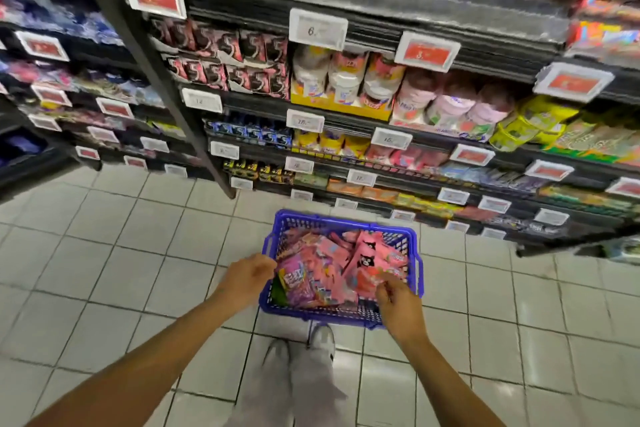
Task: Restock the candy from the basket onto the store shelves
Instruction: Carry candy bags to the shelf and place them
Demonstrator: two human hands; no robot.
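A blue plastic basket point(341, 315) stands on the tiled floor in front of my feet, filled with pink candy bags point(346, 263). My left hand point(247, 276) reaches to the basket's left rim, fingers curled at the edge of a pink and purple bag point(298, 282). My right hand point(398, 305) is over the basket's right side, fingertips pinching a pink candy bag point(372, 279). The candy shelves point(346, 135) rise just behind the basket, stocked with packets.
Black shelf units with price tags point(318, 28) run along the back and right. A second shelf bay point(69, 97) stands at the left, split off by a dark upright post point(166, 87). White floor tiles point(121, 253) spread left and right of the basket.
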